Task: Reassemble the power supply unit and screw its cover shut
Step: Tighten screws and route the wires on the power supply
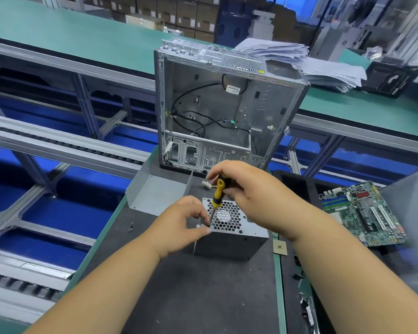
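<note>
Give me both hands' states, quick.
Left hand: pinching at the screwdriver tip; screw not visible.
Right hand: gripping the screwdriver handle.

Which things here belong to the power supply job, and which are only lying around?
In use: power supply unit; screwdriver in right hand; left hand fingers at its tip; loose screws.

Lying about: computer case; motherboard; paper stack; metal panel.
</note>
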### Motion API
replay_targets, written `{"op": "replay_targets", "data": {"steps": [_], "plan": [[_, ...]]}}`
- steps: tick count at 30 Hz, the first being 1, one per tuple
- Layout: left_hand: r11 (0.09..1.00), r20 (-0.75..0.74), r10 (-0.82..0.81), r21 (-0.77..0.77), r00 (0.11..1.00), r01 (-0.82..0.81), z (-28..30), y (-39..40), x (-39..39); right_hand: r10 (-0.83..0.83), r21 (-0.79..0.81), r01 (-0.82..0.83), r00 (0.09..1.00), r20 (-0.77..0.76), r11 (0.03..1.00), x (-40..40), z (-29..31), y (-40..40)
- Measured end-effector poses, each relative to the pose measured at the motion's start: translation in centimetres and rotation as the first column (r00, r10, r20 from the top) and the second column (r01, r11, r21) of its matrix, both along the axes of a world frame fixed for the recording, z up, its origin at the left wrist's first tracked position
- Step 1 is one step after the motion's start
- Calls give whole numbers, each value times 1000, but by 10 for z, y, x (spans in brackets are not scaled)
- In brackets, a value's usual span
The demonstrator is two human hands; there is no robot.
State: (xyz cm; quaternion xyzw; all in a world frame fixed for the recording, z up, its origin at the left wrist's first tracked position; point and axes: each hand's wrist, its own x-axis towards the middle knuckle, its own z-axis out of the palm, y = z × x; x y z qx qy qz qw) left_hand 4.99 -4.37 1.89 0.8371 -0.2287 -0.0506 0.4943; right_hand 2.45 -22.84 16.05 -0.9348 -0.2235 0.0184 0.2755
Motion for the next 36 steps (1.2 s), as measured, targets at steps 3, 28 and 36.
{"op": "replay_targets", "data": {"steps": [3,28,36], "plan": [[1000,-14,17,-9,1000,-17,-2,-1,0,19,-69,-19,1000,1,997,3,6,3],[915,-77,57,-394,995,-83,53,-22,2,-133,-205,150,987,95,967,3,6,6],[932,-23,30,-361,999,-36,56,-23,-3,-49,-378,95,990,128,921,7,21,1]]}}
